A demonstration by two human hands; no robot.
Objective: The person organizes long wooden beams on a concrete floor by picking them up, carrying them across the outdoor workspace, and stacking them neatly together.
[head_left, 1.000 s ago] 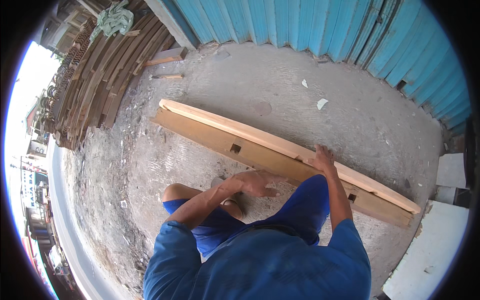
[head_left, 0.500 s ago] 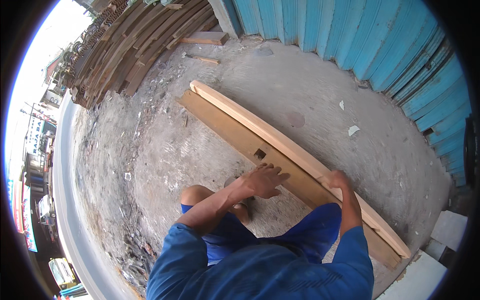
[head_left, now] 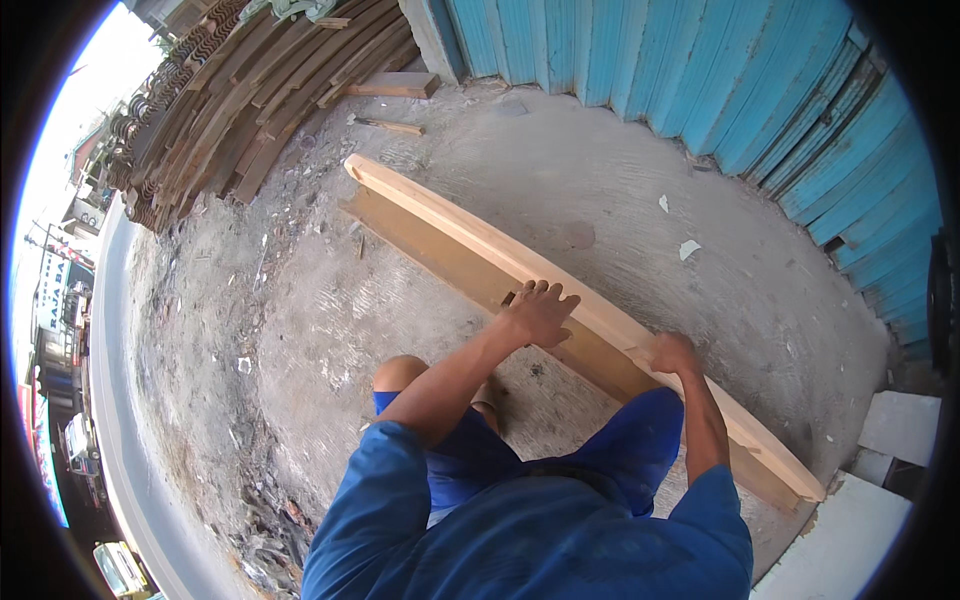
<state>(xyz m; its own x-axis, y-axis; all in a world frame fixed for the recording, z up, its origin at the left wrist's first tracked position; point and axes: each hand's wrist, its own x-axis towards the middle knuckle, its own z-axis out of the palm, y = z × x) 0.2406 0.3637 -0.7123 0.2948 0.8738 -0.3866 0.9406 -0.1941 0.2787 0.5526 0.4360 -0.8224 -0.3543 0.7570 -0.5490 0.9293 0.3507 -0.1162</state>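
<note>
A long, pale wooden beam (head_left: 455, 220) lies diagonally in front of me, from far left to near right. Along its near side runs a flat brown board (head_left: 430, 248) with a dark square hole, now mostly covered by my left hand. My left hand (head_left: 540, 315) has its fingers spread over the board, fingertips at the beam's near edge. Farther right, my right hand (head_left: 674, 353) is closed round the beam; the undersides of its fingers are hidden. My knees are bent close to the board.
Weathered planks (head_left: 270, 85) are stacked at the far left, with a short wood block (head_left: 395, 85) beside them. A blue corrugated metal wall (head_left: 680, 70) stands at the far right. White blocks (head_left: 900, 428) sit near right, and a road (head_left: 125, 350) runs along the left.
My left hand has moved forward from the board's near edge to the beam, covering the square hole. The beam's far end stands farther from the board. My right hand keeps its hold.
</note>
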